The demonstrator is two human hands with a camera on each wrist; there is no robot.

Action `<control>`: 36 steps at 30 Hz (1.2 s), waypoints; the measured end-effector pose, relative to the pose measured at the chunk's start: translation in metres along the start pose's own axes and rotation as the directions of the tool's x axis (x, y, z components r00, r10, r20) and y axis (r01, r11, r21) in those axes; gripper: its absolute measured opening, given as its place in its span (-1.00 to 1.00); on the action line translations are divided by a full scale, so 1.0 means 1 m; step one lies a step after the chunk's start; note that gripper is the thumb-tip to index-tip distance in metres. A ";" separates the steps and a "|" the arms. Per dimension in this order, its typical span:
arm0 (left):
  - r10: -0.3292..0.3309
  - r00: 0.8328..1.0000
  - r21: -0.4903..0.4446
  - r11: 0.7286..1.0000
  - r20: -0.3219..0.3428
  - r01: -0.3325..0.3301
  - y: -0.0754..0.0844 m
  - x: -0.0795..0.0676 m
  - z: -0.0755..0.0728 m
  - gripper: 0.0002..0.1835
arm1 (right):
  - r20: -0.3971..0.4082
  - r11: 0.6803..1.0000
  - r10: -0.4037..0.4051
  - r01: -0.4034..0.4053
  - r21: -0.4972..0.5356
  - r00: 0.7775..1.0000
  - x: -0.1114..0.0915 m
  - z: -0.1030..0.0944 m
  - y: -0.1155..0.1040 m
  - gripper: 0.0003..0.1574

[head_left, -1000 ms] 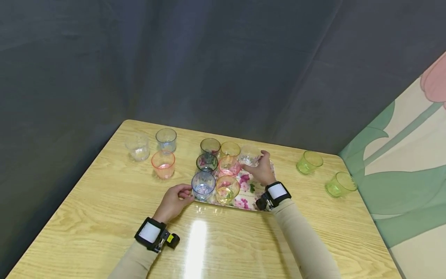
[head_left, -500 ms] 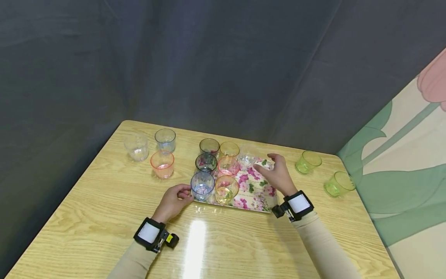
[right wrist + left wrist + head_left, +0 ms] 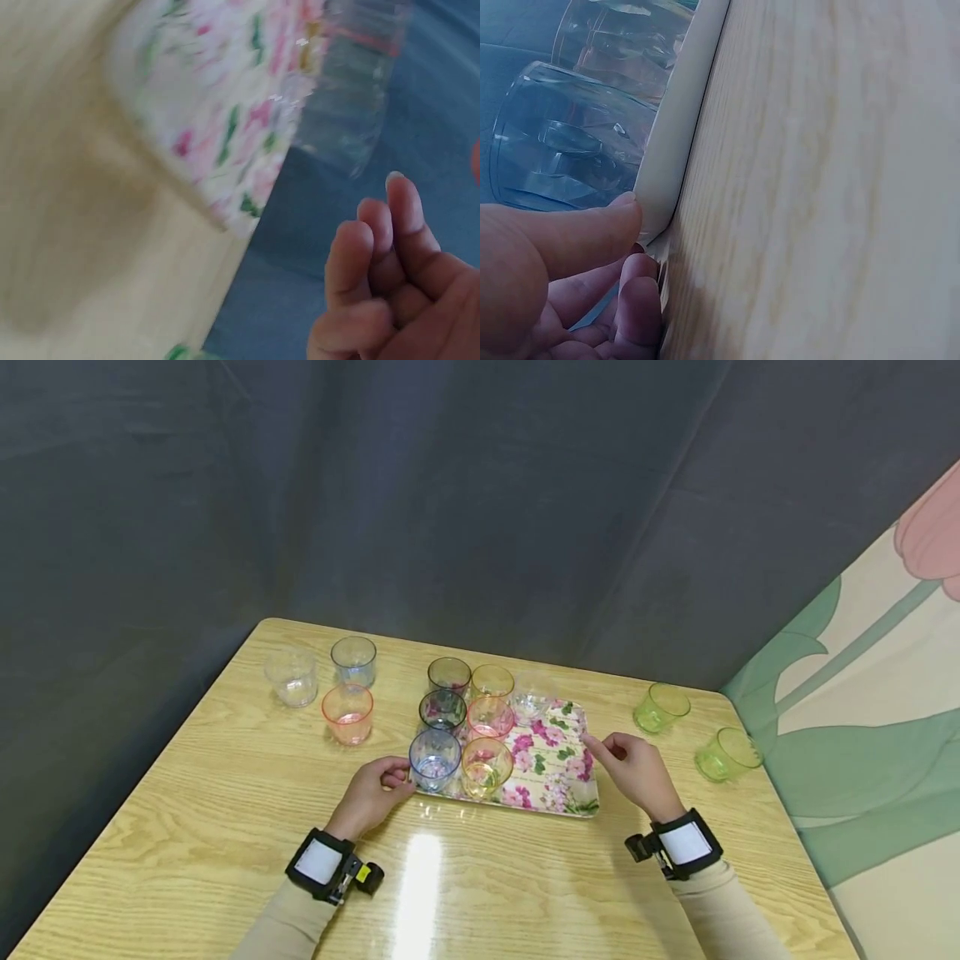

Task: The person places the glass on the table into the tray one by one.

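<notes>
A flowered tray (image 3: 558, 768) lies on the table with two columns of tumblers on its left part. My left hand (image 3: 372, 795) pinches its near left corner, the thumb on the white rim (image 3: 676, 112) in the left wrist view. Beside that hand stands a blue tumbler (image 3: 435, 762); a yellow tumbler (image 3: 487, 770), a pink tumbler (image 3: 491, 718), a dark tumbler (image 3: 442, 712), a brown tumbler (image 3: 449, 674) and an amber tumbler (image 3: 492, 681) stand close by. A clear tumbler (image 3: 532, 702) is at the tray's back. My right hand (image 3: 636, 770) holds nothing, just off the tray's right edge.
Left of the tray are a clear tumbler (image 3: 292, 681), a pale blue tumbler (image 3: 354, 664) and a coral tumbler (image 3: 348, 718). Two green tumblers, one behind (image 3: 660, 710) and one nearer (image 3: 726, 757), stand at the right. A dark curtain (image 3: 480, 510) hangs behind the table.
My right hand has let go of the clear tumbler at the tray's back and moved right and nearer, to beside the tray's right edge. The left hand stays at its corner.
</notes>
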State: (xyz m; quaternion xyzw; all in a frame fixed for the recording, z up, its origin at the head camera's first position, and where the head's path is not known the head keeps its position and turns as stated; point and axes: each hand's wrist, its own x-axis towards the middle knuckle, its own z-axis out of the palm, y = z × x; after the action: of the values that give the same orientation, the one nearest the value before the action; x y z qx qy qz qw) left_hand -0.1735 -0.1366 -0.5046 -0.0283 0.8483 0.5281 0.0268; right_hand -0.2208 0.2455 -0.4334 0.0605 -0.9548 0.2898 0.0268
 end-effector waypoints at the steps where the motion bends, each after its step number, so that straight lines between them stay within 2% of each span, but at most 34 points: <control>1: 0.000 1.000 0.002 1.000 0.001 0.000 0.000 0.000 0.000 -0.63 | 0.017 1.000 0.027 -0.027 -0.006 0.999 -0.002 0.001 0.003 -0.29; 6: 0.003 1.000 0.017 1.000 0.010 -0.003 0.000 0.000 -0.001 -0.62 | 0.142 0.986 0.158 -0.150 -0.067 0.977 -0.010 0.008 0.016 -0.17; 10: 0.004 1.000 0.019 1.000 0.011 -0.004 -0.001 -0.001 -0.002 -0.62 | 0.217 0.970 0.223 -0.195 -0.142 0.950 -0.017 0.017 0.022 -0.15; 14: 0.002 1.000 0.020 1.000 0.014 -0.002 0.000 0.000 -0.002 -0.61 | 0.260 0.962 0.242 -0.195 -0.192 0.935 -0.023 0.025 0.024 -0.17; 19: 0.004 1.000 0.038 0.999 0.010 -0.004 -0.001 0.000 -0.001 -0.61 | 0.293 0.963 0.238 -0.184 -0.198 0.926 -0.027 0.032 0.025 -0.22; 24: 0.009 1.000 0.047 0.999 0.003 -0.009 0.000 0.000 -0.001 -0.61 | 0.293 0.961 0.232 -0.172 -0.215 0.928 -0.027 0.037 0.028 -0.30; 36: -0.001 1.000 0.026 1.000 0.003 0.001 0.001 -0.002 0.000 -0.63 | 0.293 0.970 0.206 -0.155 -0.186 0.934 -0.023 0.040 0.034 -0.29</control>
State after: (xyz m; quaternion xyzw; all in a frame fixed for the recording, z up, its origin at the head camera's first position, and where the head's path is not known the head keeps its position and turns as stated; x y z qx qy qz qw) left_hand -0.1720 -0.1367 -0.5037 -0.0275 0.8550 0.5172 0.0288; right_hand -0.2029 0.2538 -0.4871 0.0148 -0.9688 0.2003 -0.1454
